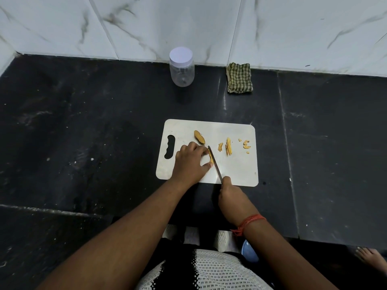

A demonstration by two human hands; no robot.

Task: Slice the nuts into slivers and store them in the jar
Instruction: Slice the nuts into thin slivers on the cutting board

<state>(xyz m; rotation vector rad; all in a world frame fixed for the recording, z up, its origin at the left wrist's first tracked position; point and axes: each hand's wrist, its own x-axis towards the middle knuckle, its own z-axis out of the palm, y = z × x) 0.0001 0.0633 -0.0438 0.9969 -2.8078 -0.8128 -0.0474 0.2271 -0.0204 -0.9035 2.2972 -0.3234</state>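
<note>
A nut (211, 158) is pinned against a white cutting board (236, 170) by the fingertips and thumb of the left hand (191, 162), which is curled over it near the board's handle slot. A knife (214, 164) is gripped by its handle in the right hand (231, 196) at the board's near edge, the fingers wrapped tight, the blade angled away from the person and laid against the right side of the pinned nut. An orange thread (250, 223) is tied around the right wrist.

Another nut piece (199, 137) is seen just beyond the left hand, apart from it. Cut slivers (228, 146) are gathered to the right of the blade, and smaller crumbs (246, 144) are scattered nearer the board's right edge.

The board is set on a dark stone countertop (83, 132). A clear plastic jar (181, 68), capped with a white lid (181, 55), is stood upright at the back of the counter against the marble-patterned wall (188, 21), well apart from the board. A folded green checked cloth (239, 78) is placed to the jar's right, also against the wall.
</note>
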